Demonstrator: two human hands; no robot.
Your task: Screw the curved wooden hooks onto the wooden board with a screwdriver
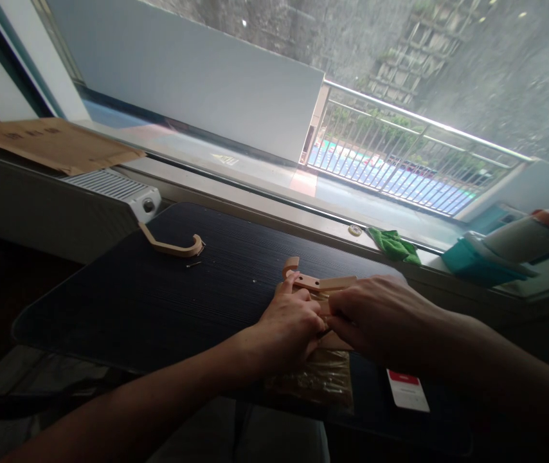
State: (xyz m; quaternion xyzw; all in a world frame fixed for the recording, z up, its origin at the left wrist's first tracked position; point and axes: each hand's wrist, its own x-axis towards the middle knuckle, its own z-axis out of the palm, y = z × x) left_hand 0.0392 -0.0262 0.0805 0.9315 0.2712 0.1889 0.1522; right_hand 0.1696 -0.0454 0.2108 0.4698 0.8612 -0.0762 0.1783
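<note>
A curved wooden hook piece (309, 281) with dark holes lies near the table's right side. My left hand (291, 318) grips around it, with the index finger stretched onto the bend by the hook and the other fingers curled. Beside it, my right hand (380, 315) is closed in a fist; what its fingers hold is hidden. Another flat wooden part (337, 341) shows below the two hands. Under them lies a brown package (310, 379) wrapped in shiny clear tape. To the left, a second wooden hook piece (173, 248) rests on the dark table, near a small screw (193, 264).
The dark table (110, 302) stands against a window sill. A white and red card (407, 390) lies at the right. On the sill are a green cloth (394, 245), a tape roll (354, 229) and a teal box (479, 260). Brown paper (57, 145) covers a radiator (115, 186).
</note>
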